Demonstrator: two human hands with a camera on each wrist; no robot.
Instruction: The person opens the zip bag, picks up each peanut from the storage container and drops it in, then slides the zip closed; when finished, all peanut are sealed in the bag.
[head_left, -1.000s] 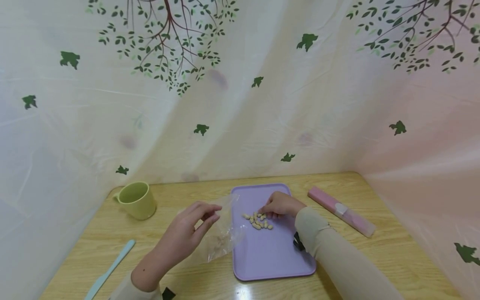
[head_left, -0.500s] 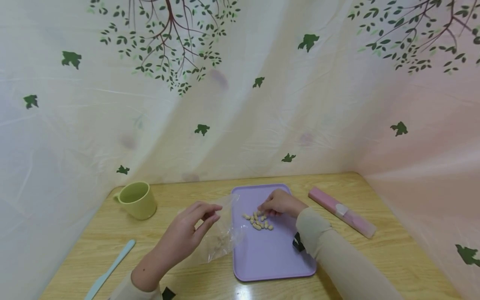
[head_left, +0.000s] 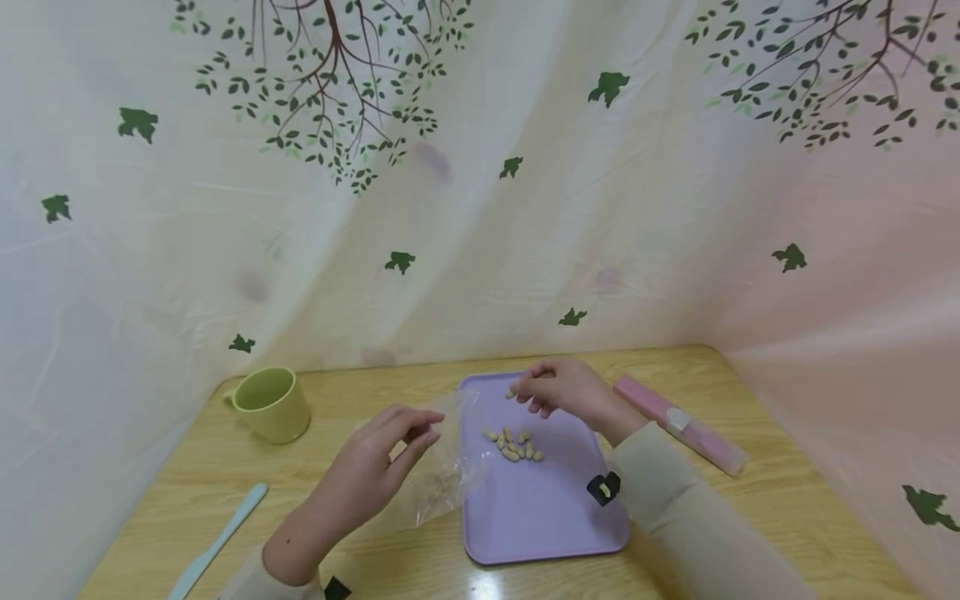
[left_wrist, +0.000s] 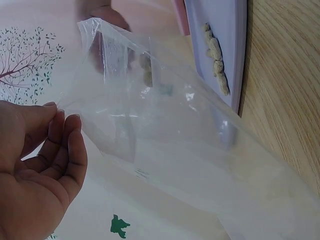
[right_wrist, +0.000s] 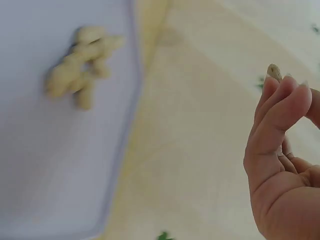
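My left hand (head_left: 375,462) pinches the edge of a clear plastic bag (left_wrist: 165,130) between thumb and fingertips. The bag hangs slantwise, its lower part over the left edge of a lilac tray (head_left: 543,517). Raised over the tray's far end, my right hand (head_left: 568,390) holds a single peanut (right_wrist: 274,72) at its fingertips. Below it, several unshelled peanuts (head_left: 512,454) lie in a loose cluster on the tray. Through the film, in the left wrist view, the right hand and a peanut (left_wrist: 147,77) look blurred.
At the back left of the wooden table (head_left: 360,383) stands a green mug (head_left: 276,410). A pale blue plastic knife (head_left: 217,542) lies at the front left. Right of the tray is a long pink package (head_left: 682,425). A leaf-printed curtain (head_left: 465,208) hangs behind.
My right hand has lifted off the cluster of peanuts, up and away, with one peanut at its fingertips. The left hand and the bag stay in place.
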